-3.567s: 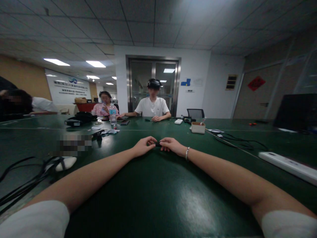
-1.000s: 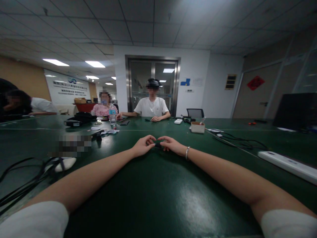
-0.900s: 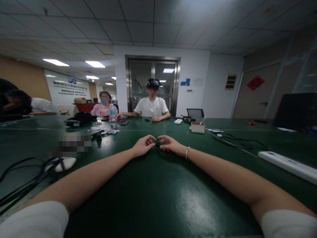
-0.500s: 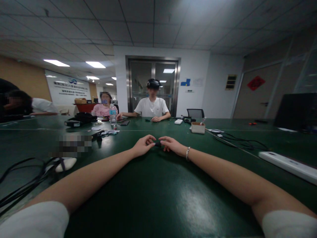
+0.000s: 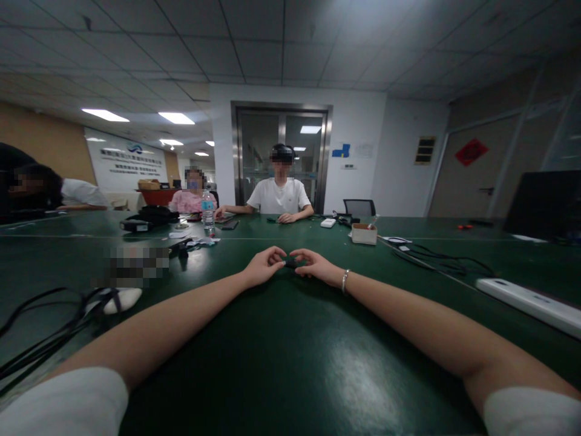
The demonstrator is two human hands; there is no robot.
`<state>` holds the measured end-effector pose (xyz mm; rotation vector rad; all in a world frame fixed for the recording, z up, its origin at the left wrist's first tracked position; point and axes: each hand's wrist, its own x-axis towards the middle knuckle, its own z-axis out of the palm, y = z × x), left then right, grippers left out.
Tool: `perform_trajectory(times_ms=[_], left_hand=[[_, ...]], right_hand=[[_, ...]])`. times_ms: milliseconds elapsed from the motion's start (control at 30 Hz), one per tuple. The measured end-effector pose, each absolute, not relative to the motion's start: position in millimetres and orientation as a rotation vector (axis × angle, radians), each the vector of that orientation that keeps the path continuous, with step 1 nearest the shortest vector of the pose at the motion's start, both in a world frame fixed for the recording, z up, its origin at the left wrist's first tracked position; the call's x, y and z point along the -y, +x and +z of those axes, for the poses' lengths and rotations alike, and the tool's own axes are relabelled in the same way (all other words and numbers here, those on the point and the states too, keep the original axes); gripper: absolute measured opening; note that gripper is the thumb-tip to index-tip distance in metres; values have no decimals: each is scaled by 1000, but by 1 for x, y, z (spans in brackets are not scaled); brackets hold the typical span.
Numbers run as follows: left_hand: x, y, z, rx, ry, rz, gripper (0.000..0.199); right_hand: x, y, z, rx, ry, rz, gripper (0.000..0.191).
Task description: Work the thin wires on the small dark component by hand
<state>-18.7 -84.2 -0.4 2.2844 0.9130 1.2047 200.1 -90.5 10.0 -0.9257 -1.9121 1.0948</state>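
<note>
Out over the middle of the green table, a small black object (image 5: 291, 264) with a pale, shiny left end sits between my two hands; it is too small to name. My left hand (image 5: 263, 267) pinches the pale end between thumb and fingertips. From the other side, the fingers of my right hand (image 5: 320, 267) close on the black end, thumb below and index finger above. A silver bracelet (image 5: 345, 281) circles my right wrist.
Black cables (image 5: 49, 333) and a white mouse-like object (image 5: 122, 300) lie left. A water bottle (image 5: 207, 212) and small box (image 5: 364, 234) stand farther back. A white power strip (image 5: 531, 303) lies right. Across the table (image 5: 254, 363) sits a person in white (image 5: 279, 197).
My right fingers have shifted slightly on the black object, with the thumb and lower fingers drawn closer together. My left hand stays in nearly the same place.
</note>
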Motion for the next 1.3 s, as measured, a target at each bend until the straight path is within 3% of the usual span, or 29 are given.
perform_trajectory(times_ms=[200, 367, 500, 667, 833, 967, 1167, 1233, 1300], left_hand=[[88, -18, 2, -928, 2282, 1192, 28], [88, -17, 2, -918, 2262, 1199, 27], [90, -16, 3, -926, 2265, 1223, 26], [91, -16, 3, -940, 2269, 1223, 26], [90, -17, 3, -930, 2255, 1217, 26], [91, -17, 4, -943, 2268, 1215, 26], [92, -17, 5, -932, 2237, 1213, 26], [91, -16, 4, -930, 2234, 1221, 25], [91, -16, 4, -931, 2238, 1224, 25]], right_hand=[[90, 199, 10, 1889, -976, 1105, 29], [93, 199, 11, 1880, -934, 1110, 40], [93, 199, 11, 1886, -947, 1118, 25], [91, 199, 10, 1889, -925, 1090, 48], [93, 200, 12, 1886, -961, 1115, 25], [95, 200, 13, 1893, -920, 1107, 47], [94, 198, 13, 1885, -968, 1127, 26], [93, 199, 12, 1894, -944, 1131, 28], [92, 200, 12, 1889, -926, 1121, 43]])
